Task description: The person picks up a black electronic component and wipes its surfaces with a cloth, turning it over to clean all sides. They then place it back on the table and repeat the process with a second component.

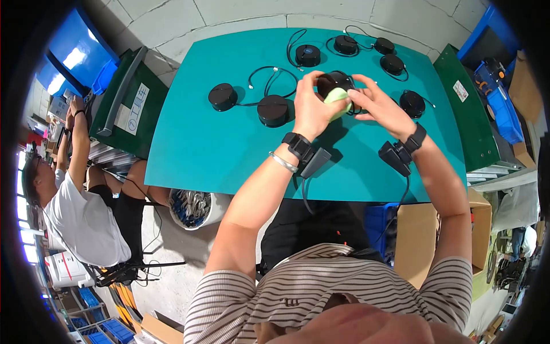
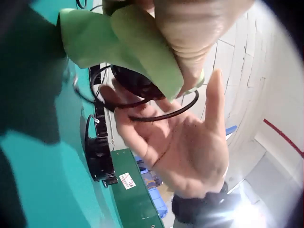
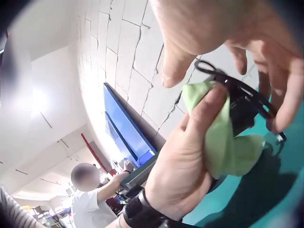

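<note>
My left hand (image 1: pixel 312 112) grips a round black device (image 1: pixel 329 83) above the table, with a light green cloth (image 1: pixel 339 103) pinched under the thumb against it. In the left wrist view the cloth (image 2: pixel 126 45) covers much of the device. A looped black cable (image 2: pixel 173 114) hangs from it. My right hand (image 1: pixel 387 107) is beside the device, palm facing it. Its fingertips are right at the cable, and the thumb stands apart in the right wrist view, where the cloth (image 3: pixel 228 147) drapes below my left thumb.
Several similar black devices with cables lie on the teal table (image 1: pixel 212 155), including one (image 1: pixel 272 110) to the left and one (image 1: pixel 412 103) to the right. Green cabinets (image 1: pixel 478 114) flank the table. A person (image 1: pixel 86 212) sits at the left, near a white bucket (image 1: pixel 215 209).
</note>
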`<state>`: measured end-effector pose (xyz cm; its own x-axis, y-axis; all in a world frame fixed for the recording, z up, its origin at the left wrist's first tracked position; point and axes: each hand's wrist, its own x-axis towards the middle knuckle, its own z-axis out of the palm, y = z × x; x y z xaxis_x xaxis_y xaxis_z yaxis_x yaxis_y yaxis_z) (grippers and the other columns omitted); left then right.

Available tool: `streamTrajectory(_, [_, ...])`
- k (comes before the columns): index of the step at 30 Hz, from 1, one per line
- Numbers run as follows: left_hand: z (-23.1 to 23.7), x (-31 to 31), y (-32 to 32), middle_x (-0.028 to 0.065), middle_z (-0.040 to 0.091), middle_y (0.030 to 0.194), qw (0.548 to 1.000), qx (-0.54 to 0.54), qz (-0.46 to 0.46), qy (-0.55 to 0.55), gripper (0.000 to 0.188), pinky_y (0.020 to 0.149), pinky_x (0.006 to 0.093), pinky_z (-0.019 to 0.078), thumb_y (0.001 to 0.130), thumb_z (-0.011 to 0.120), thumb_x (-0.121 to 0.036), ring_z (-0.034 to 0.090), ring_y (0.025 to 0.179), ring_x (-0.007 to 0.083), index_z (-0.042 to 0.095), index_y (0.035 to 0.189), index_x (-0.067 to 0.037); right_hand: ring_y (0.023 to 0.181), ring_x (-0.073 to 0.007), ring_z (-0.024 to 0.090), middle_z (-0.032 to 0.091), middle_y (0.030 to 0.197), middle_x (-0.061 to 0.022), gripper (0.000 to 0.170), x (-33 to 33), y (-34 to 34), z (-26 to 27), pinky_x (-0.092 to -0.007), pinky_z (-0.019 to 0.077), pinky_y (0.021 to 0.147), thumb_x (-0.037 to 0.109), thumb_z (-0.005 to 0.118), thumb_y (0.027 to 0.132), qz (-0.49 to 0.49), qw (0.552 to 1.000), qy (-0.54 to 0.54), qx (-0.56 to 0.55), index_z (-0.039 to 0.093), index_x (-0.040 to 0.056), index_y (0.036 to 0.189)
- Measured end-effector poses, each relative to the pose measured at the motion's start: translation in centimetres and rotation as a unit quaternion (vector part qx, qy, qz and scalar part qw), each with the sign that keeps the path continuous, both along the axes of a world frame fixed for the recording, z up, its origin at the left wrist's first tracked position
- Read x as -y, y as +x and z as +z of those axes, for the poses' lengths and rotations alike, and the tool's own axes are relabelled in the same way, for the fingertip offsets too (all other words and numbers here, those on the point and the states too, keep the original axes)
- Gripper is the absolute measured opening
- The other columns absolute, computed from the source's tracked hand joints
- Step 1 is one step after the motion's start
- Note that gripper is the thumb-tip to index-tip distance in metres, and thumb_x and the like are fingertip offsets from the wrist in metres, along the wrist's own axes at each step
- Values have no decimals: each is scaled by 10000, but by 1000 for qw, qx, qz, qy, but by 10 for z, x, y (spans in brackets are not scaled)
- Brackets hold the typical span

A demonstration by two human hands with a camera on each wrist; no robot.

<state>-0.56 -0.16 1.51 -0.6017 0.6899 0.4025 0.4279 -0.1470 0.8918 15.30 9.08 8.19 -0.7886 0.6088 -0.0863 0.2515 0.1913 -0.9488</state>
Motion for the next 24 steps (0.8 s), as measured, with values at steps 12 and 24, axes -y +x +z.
streamTrajectory(12, [1, 1, 18, 127, 575, 1071, 996, -5, 65, 64, 790, 705, 356, 503, 676, 874, -235, 572, 824, 230, 438, 1312, -60, 905, -139, 648, 638, 1063, -55, 474, -47, -57, 42, -291, 515, 751, 419, 682, 905, -50, 990, 125, 32, 531, 61, 1178])
streamTrajectory(24, [-48, -19, 35, 103, 685, 754, 944, 13, -314, -101, 191, 653, 358, 534, 755, 745, -184, 675, 716, 261, 653, 802, -24, 1234, -146, 454, 542, 1296, -7, 561, -52, -263, 41, -415, 405, 1003, 506, 645, 917, 203, 974, 91, 51, 506, 102, 1280])
